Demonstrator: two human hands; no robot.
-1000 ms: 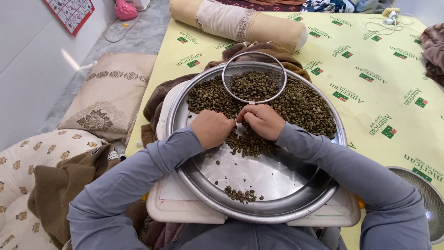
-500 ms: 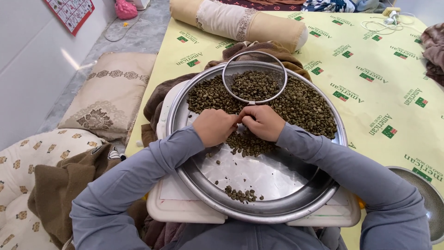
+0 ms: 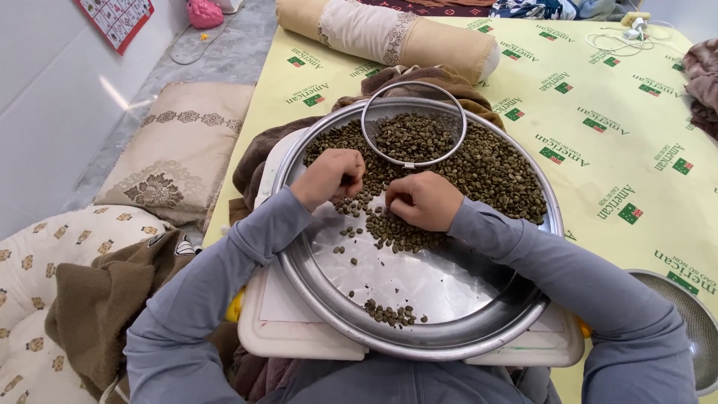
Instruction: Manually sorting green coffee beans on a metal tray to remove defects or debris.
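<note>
1. While I sat with the big round metal tray (image 3: 419,340) on my lap, my hands were busy in the green coffee beans (image 3: 493,172).
2. I think I was sorting the beans, picking out the bad ones.
3. My left hand (image 3: 331,176) was curled into a loose fist on the beans at the left of the pile. It looked like it held some, but I could not see inside it.
4. My right hand (image 3: 423,199) was curled too, fingertips down, pinching at the beans near the middle.
5. The beans lay in a wide heap across the far half of the tray, its long way running left to right.
6. A little bunch of beans (image 3: 390,314) sat apart at the near edge.
7. A round wire sieve (image 3: 413,124) rested on the heap at the far side, holding more beans.
8. Next, I would need careful fingers to nip one small bean without dragging its neighbors.
</note>
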